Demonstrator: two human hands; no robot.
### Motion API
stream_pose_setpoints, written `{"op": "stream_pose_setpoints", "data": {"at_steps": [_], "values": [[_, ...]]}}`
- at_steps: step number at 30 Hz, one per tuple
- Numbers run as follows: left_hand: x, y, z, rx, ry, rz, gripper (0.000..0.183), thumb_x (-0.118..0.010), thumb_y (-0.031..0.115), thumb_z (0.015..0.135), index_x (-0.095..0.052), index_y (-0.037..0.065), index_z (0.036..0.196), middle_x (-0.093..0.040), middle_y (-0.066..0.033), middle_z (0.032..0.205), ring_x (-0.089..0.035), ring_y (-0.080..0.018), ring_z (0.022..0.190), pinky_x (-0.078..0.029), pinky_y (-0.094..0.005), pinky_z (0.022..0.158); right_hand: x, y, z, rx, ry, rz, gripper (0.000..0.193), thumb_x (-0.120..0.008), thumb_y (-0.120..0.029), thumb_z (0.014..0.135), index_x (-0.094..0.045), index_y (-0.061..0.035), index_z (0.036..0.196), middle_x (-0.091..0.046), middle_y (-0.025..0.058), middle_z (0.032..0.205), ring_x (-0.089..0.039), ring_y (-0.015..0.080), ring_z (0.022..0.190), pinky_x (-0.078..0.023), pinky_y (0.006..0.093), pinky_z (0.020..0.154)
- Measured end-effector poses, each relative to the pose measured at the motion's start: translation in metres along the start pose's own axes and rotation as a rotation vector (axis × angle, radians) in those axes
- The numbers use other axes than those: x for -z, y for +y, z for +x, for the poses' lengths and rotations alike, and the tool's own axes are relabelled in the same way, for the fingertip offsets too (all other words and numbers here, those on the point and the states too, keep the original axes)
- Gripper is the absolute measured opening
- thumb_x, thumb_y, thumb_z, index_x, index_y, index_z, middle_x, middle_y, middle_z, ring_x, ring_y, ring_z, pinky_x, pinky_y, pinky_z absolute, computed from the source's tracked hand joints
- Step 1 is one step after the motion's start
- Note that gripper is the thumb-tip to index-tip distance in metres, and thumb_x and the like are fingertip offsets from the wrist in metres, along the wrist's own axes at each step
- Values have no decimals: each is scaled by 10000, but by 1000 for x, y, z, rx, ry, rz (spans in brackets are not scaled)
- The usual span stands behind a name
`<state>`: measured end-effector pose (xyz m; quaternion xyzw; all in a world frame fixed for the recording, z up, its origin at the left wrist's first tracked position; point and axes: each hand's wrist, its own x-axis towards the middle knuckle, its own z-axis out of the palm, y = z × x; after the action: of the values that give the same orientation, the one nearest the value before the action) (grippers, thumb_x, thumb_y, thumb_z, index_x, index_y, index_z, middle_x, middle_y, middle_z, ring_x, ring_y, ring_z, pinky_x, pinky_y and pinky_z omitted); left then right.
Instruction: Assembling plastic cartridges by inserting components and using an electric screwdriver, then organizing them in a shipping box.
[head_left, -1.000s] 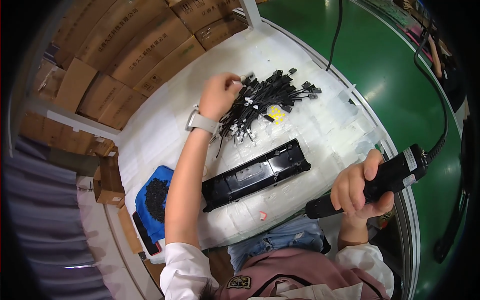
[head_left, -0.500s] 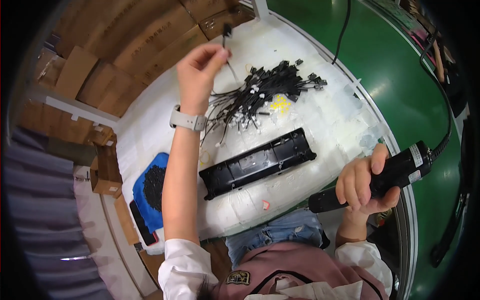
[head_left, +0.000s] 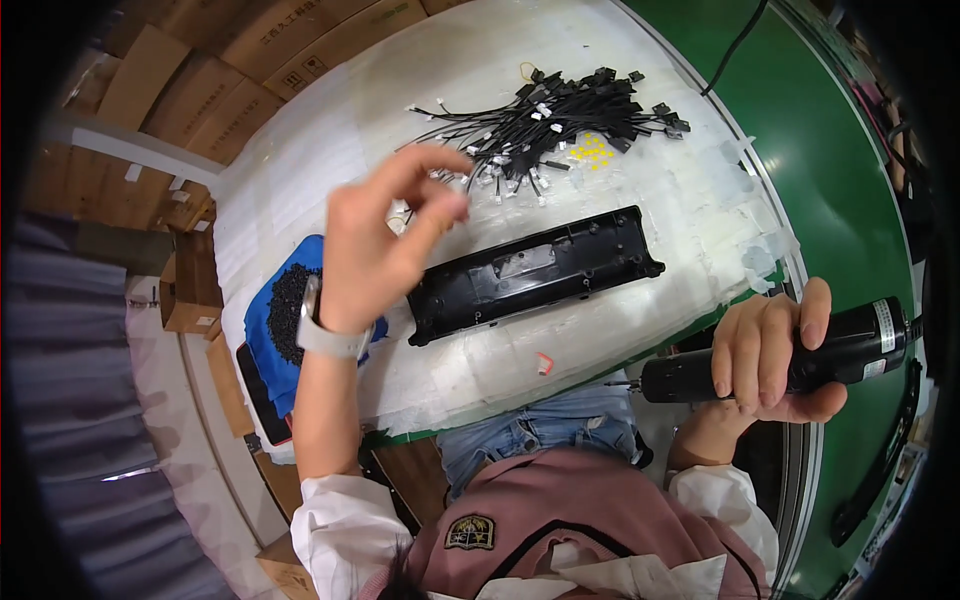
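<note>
1. The left hand (head_left: 385, 245) is raised above the white table (head_left: 330, 150), thumb and forefinger drawn together in a pinch; whatever sits between the fingertips is too small to make out, and it cannot be told whether they hold anything.
2. The hand and its wristwatch (head_left: 330, 335) cover the left end of the long black plastic housing (head_left: 540, 270), which lies at a slant across the middle of the table, open side up.
3. The right hand (head_left: 765, 350) is wrapped around a black electric screwdriver (head_left: 800, 362), fingers curled over the barrel, held off the near right edge of the table above the lap; the tip points left and the bit itself is barely visible.
4. A heap of black cables with small connectors (head_left: 560, 115) lies at the far side, tangled so that single cables are hard to tell apart; small yellow pieces (head_left: 592, 150) lie just beside it.
5. A blue tray of small black parts (head_left: 285, 315) sits at the near left, partly hidden behind the left forearm.
6. A small pink scrap (head_left: 543, 363) lies near the table's near edge.
7. Bare table surface lies open to the left of the cables and between the housing and the near edge; cardboard boxes (head_left: 200, 60) line the far left side.
</note>
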<state>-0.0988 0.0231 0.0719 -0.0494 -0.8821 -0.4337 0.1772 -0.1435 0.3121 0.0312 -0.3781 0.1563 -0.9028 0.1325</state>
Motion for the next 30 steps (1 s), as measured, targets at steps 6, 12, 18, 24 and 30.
{"op": "stream_pose_setpoints", "data": {"at_steps": [6, 12, 18, 24, 30], "values": [[4, -25, -42, -81, -369, 319, 106, -626, 108, 782, -624, 56, 874, -607, -112, 686, -590, -300, 658, -468, -367, 587, -7, 10, 4, -42, -20, 4, 419, -686, -302, 822, -379, -82, 1002, -561, 6, 558, -514, 103, 358, -465, 247, 407], [1, -25, -31, -413, -352, 374, 174, -612, 6, 699, -653, 36, 865, -603, -88, 786, -588, -259, 729, -471, -342, 615, -16, 19, 6, -69, -48, 11, 431, -689, -325, 824, -371, -90, 996, -554, -4, 552, -512, 100, 361, -466, 245, 417], [-5, -38, -22, -599, -573, 434, 261, -594, 33, 655, -661, 72, 904, -602, -48, 877, -569, -226, 830, -470, -333, 696, -22, 16, 4, -64, -51, -41, 449, -692, -347, 823, -363, -93, 994, -546, -8, 542, -505, 96, 359, -452, 244, 404], [-9, -41, -23, -520, -654, 357, 266, -650, 68, 679, -658, 53, 945, -608, -68, 907, -569, -243, 844, -469, -351, 703, -23, 16, 2, -53, -21, -55, 444, -690, -342, 824, -356, -95, 979, -540, -13, 535, -500, 94, 353, -442, 242, 392], [-24, -38, -34, -365, -517, 365, 231, -692, 123, 716, -621, 36, 918, -580, -92, 854, -566, -274, 816, -468, -367, 690, -25, 20, 3, -88, -7, -56, 442, -687, -345, 826, -355, -96, 980, -536, -17, 535, -503, 92, 356, -441, 240, 391]]}}
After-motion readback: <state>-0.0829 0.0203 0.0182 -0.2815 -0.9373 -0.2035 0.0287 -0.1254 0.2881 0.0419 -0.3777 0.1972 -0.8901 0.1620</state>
